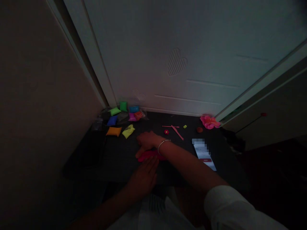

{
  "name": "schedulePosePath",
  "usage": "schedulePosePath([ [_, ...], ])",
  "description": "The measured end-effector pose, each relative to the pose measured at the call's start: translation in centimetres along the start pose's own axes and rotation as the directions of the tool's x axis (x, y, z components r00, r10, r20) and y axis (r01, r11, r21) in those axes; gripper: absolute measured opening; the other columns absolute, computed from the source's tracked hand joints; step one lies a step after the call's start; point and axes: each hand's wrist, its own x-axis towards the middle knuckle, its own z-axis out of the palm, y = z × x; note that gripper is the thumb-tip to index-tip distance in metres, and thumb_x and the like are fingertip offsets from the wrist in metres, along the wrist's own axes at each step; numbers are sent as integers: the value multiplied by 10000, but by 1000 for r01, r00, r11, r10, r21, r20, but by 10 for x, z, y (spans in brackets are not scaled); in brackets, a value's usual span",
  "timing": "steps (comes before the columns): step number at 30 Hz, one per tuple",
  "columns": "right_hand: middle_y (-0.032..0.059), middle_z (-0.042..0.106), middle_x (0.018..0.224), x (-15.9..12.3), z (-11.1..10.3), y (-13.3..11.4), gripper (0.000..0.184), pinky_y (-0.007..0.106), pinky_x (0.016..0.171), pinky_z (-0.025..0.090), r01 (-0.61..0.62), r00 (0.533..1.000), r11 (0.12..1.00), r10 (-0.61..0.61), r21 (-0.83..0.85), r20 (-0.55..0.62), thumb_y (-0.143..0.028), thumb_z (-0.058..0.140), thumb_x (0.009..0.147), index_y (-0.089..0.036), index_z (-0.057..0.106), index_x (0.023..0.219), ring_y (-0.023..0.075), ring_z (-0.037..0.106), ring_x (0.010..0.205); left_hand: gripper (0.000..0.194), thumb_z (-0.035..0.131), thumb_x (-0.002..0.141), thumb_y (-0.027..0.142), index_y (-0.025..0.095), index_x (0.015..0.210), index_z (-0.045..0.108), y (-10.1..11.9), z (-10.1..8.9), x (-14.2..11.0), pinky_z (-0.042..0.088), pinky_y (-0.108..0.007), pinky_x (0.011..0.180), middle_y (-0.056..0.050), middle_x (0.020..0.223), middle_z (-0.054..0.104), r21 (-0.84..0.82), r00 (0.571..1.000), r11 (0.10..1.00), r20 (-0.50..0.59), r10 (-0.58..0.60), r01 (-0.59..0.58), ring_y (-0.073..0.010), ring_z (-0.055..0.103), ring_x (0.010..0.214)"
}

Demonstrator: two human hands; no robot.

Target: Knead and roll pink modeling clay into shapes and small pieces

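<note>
The left hand [144,176] lies flat, fingers outstretched over the near edge of the pink strip [149,155] on the dark table [120,156]; the right hand [149,140] curls at its far side, too dim to tell whether it grips. Uneven pressure might skew or tear the strip; a careless forearm [189,166] swing might nudge the phone [202,153].

Left hand [145,177] and right hand [148,140] touch a pink item [146,155].

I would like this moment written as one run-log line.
left hand: on pink piece | right hand: at its far edge | phone: lit, unheld
</note>
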Motion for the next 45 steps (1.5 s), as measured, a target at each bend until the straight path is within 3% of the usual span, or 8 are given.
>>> schedulePosePath([
  [9, 139, 601, 1037, 0, 5, -1, 555, 467, 752, 425, 8, 999, 1000, -9, -22, -50, -589, 652, 576, -163, 591, 926, 311, 552, 955, 476, 329, 848, 215, 69, 1300, 352, -1, -2, 0, 328, -375, 1005, -148, 1355, 384, -11, 1000, 1000, -6, 7, -8, -233, 334, 1256],
  [16, 85, 622, 951, -17, 7, 11, 472, 339, 727, 408, -41, 932, 991, 83, 124, -354, -585, 583, 669, -178, 582, 907, 234, 562, 892, 453, 346, 846, 211, 103, 1284, 385, 0, -8, 1, 380, -369, 975, -122, 1312, 453, -12, 999, 1000, -36, -3, 2, -212, 412, 1206],
  [18, 37, 627, 899, -38, 13, 27, 362, 262, 658, 398, -93, 878, 941, 232, 326, -418, -531, 460, 795, -203, 592, 877, 165, 576, 802, 431, 336, 854, 199, 139, 1277, 399, -6, -13, -3, 378, -364, 981, -93, 1311, 461, -23, 994, 999, -110, -25, 23, -192, 415, 1204],
  [22, 44, 622, 881, -102, 43, 52, 357, 246, 640, 383, -350, 674, 770, 603, 533, -428, -421, 353, 877, -191, 626, 875, 146, 576, 764, 366, 361, 861, 263, 183, 1191, 497, -35, -23, -17, 387, -397, 966, -74, 1236, 533, -49, 945, 977, -249, -214, 208, -206, 464, 1155],
  [28, 66, 586, 934, -161, 107, 25, 358, 275, 693, 415, -530, 523, 580, 798, 618, -301, -421, 394, 849, -207, 623, 1022, 181, 577, 832, 320, 472, 801, 404, 188, 988, 618, -61, -34, -24, 453, -372, 828, -70, 975, 623, -150, 853, 859, -123, -507, 489, -218, 567, 922],
  [35, 64, 582, 937, -153, 120, 4, 272, 317, 727, 441, -414, 486, 590, 787, 693, -380, -371, 481, 794, -226, 624, 974, 202, 580, 834, 262, 497, 780, 388, 195, 890, 636, -48, -36, -8, 444, -347, 774, -55, 886, 605, -202, 853, 836, -6, -522, 510, -212, 563, 859],
  [41, 44, 636, 778, -146, 111, 8, 251, 292, 609, 461, -207, 485, 394, 836, 895, -256, -428, 528, 735, -197, 571, 822, 194, 607, 701, 274, 436, 806, 361, 210, 927, 631, -43, -42, -3, 455, -309, 720, -44, 905, 613, -281, 825, 782, 74, -561, 557, -187, 593, 816],
  [45, 15, 616, 713, -140, 108, 4, 299, 266, 562, 448, -144, 483, 375, 834, 916, -265, -394, 520, 742, -186, 531, 957, 169, 592, 639, 277, 460, 785, 383, 206, 912, 632, -41, -41, -1, 455, -326, 751, -39, 907, 630, -450, 781, 676, 81, -619, 583, -188, 601, 826],
])
